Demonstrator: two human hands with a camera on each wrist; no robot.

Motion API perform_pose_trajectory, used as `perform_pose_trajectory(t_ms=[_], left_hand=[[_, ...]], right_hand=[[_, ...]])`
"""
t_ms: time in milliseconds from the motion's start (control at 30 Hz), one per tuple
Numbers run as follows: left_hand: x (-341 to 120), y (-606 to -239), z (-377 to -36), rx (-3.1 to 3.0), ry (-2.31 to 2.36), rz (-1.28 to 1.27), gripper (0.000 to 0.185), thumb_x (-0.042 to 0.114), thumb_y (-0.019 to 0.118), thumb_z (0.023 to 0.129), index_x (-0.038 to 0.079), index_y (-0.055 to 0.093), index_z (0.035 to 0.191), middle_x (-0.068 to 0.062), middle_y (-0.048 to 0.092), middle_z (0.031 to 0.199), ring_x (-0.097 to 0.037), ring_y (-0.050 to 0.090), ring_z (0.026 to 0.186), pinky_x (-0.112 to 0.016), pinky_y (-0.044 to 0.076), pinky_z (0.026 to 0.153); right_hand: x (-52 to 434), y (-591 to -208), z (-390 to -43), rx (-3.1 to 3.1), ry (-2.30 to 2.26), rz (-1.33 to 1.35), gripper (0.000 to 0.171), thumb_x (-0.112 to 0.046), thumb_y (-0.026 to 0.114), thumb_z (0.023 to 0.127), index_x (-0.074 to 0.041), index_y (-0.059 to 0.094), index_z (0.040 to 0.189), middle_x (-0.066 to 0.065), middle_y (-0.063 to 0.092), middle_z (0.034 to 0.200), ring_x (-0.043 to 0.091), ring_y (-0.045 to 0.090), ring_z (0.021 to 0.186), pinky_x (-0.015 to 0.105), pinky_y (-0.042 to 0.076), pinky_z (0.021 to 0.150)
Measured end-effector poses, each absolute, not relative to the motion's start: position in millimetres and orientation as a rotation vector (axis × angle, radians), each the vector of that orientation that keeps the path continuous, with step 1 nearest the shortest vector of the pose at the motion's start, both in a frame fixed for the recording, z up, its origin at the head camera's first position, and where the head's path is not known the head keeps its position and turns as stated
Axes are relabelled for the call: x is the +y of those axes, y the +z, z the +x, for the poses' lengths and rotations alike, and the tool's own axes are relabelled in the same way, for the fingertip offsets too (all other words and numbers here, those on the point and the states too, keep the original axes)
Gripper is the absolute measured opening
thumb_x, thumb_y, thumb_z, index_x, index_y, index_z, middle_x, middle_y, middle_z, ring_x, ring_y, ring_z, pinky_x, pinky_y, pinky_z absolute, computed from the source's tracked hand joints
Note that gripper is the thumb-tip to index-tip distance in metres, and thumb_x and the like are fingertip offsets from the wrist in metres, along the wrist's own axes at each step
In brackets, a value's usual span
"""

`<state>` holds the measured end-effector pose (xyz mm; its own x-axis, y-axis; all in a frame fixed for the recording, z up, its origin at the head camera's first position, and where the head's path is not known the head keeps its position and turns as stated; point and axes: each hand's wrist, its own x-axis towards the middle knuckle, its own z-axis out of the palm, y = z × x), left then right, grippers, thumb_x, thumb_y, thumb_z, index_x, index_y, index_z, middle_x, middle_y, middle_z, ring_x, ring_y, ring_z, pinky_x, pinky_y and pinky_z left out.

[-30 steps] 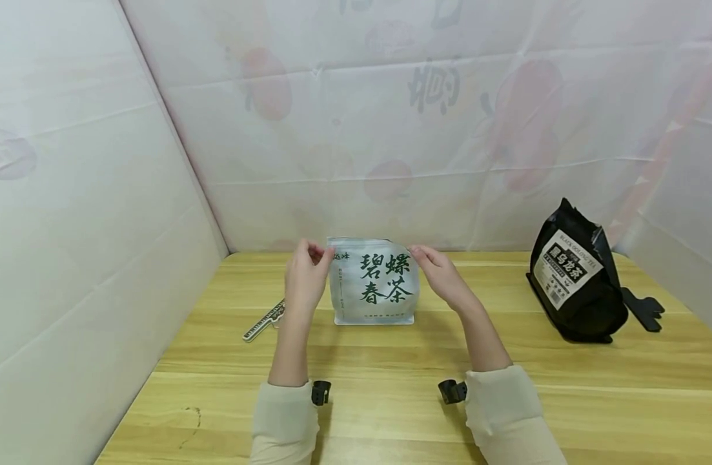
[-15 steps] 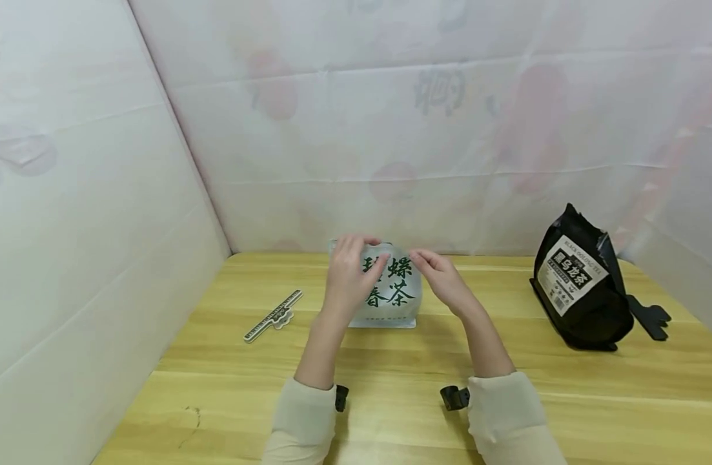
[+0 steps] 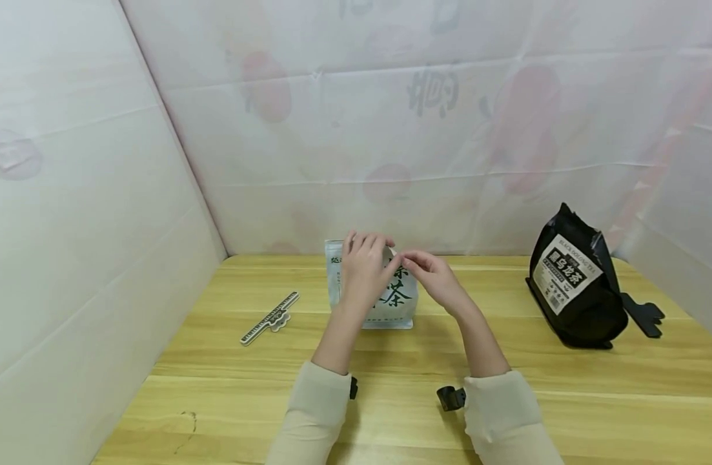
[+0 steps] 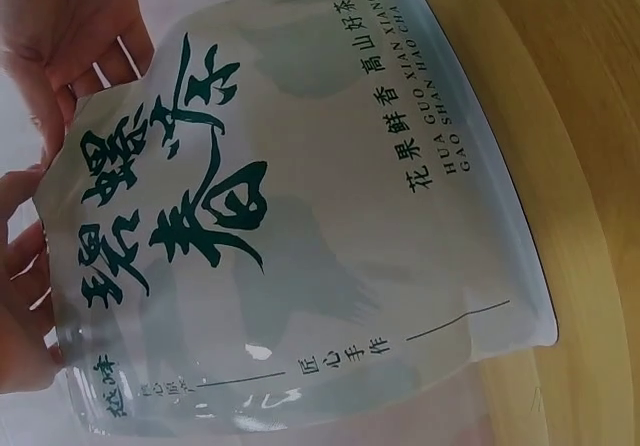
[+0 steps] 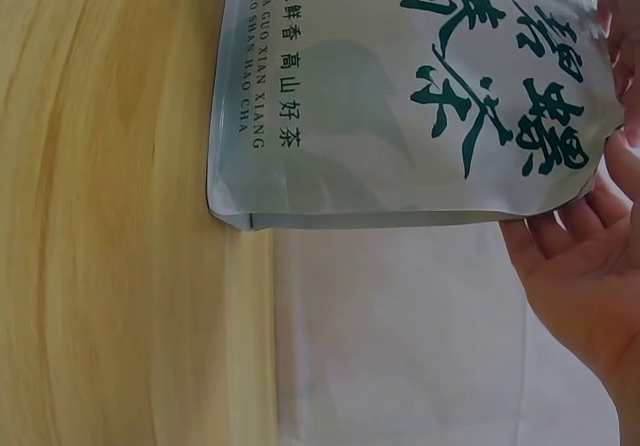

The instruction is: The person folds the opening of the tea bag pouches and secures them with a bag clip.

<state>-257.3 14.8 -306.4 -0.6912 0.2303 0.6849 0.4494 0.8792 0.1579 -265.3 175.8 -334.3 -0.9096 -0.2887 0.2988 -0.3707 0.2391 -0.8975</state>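
A pale green-white tea bag (image 3: 396, 310) with dark green Chinese characters stands upright on the wooden table. My left hand (image 3: 363, 271) reaches across its front and holds the top edge right of the middle, thumb in front and fingers over the top. At the upper right corner, my right hand (image 3: 439, 281) pinches the edge, its fingertips meeting the left thumb. The left wrist view shows the bag's front (image 4: 300, 206), with both hands along its top edge. In the right wrist view, right fingers (image 5: 580, 231) lie behind the bag's side.
Left of the bag lies a clip (image 3: 271, 320) with a long piano-key-patterned strip. A black oolong tea bag (image 3: 576, 278) stands at the right, with a flat black hand-shaped piece (image 3: 644, 314) behind it. White printed cloth (image 3: 356, 129) encloses the table's back and sides.
My left hand has moved right from the bag's upper left corner, across its front, to beside my right hand. The right hand has shifted slightly left along the upper right corner.
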Motion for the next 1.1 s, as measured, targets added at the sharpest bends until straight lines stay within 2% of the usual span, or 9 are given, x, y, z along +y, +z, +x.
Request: perform_pose_trajectory(t_ms=[100, 200, 333, 467, 667, 867, 1100], left_hand=[[13, -307, -257, -2.362, -0.4, -0.493, 0.027, 0.04, 0.061, 0.087, 0.017, 0.063, 0.101, 0.002, 0.061, 0.101, -0.018, 0.049, 0.103, -0.032, 0.025, 0.1], [10, -307, -258, -2.381, -0.391, -0.504, 0.026, 0.038, 0.061, 0.087, 0.016, 0.062, 0.101, 0.002, 0.06, 0.1, -0.018, 0.049, 0.102, -0.032, 0.029, 0.096], [10, -305, -259, -2.429, -0.381, -0.5, 0.026, 0.035, 0.061, 0.088, 0.016, 0.063, 0.105, 0.002, 0.061, 0.102, -0.017, 0.05, 0.104, -0.032, 0.03, 0.095], [11, -303, -259, -2.478, -0.327, -0.476, 0.029, 0.035, 0.06, 0.089, 0.016, 0.062, 0.111, 0.003, 0.061, 0.105, -0.016, 0.049, 0.105, -0.031, 0.03, 0.095], [13, -302, -260, -2.502, -0.243, -0.458, 0.017, 0.032, 0.056, 0.092, 0.019, 0.064, 0.1, 0.005, 0.06, 0.098, -0.016, 0.049, 0.099, -0.031, 0.031, 0.09], [14, -304, -261, -2.461, -0.281, -0.457, 0.014, 0.03, 0.058, 0.091, 0.019, 0.065, 0.096, 0.005, 0.061, 0.097, -0.016, 0.049, 0.096, -0.031, 0.031, 0.09], [14, -307, -262, -2.42, -0.345, -0.458, 0.012, 0.029, 0.06, 0.089, 0.019, 0.066, 0.094, 0.006, 0.062, 0.095, -0.015, 0.05, 0.094, -0.03, 0.032, 0.089]], right_hand=[[171, -328, -260, -2.409, 1.762, 0.629, 0.034, -0.018, 0.05, 0.096, 0.007, 0.054, 0.119, 0.02, 0.055, 0.117, 0.03, 0.05, 0.11, 0.044, 0.037, 0.094], [168, -328, -261, -2.399, 1.749, 0.619, 0.031, -0.015, 0.052, 0.095, 0.007, 0.055, 0.116, 0.02, 0.057, 0.113, 0.029, 0.053, 0.104, 0.037, 0.042, 0.089], [167, -334, -267, -2.373, 1.725, 0.603, 0.032, -0.019, 0.056, 0.093, 0.006, 0.058, 0.113, 0.017, 0.06, 0.107, 0.027, 0.057, 0.097, 0.029, 0.046, 0.08], [164, -335, -267, -2.368, 1.684, 0.551, 0.032, -0.022, 0.058, 0.092, 0.005, 0.059, 0.11, 0.017, 0.062, 0.104, 0.026, 0.058, 0.093, 0.028, 0.047, 0.078], [159, -337, -268, -2.355, 1.628, 0.475, 0.03, -0.019, 0.06, 0.09, 0.006, 0.06, 0.106, 0.017, 0.063, 0.101, 0.025, 0.058, 0.092, 0.028, 0.047, 0.078], [155, -337, -268, -2.294, 1.647, 0.437, 0.024, -0.012, 0.062, 0.089, 0.008, 0.061, 0.102, 0.019, 0.064, 0.098, 0.024, 0.059, 0.089, 0.019, 0.046, 0.074], [150, -321, -251, -2.306, 1.632, 0.465, 0.021, -0.003, 0.058, 0.089, 0.014, 0.059, 0.102, 0.025, 0.062, 0.099, 0.031, 0.058, 0.092, 0.018, 0.045, 0.073]])
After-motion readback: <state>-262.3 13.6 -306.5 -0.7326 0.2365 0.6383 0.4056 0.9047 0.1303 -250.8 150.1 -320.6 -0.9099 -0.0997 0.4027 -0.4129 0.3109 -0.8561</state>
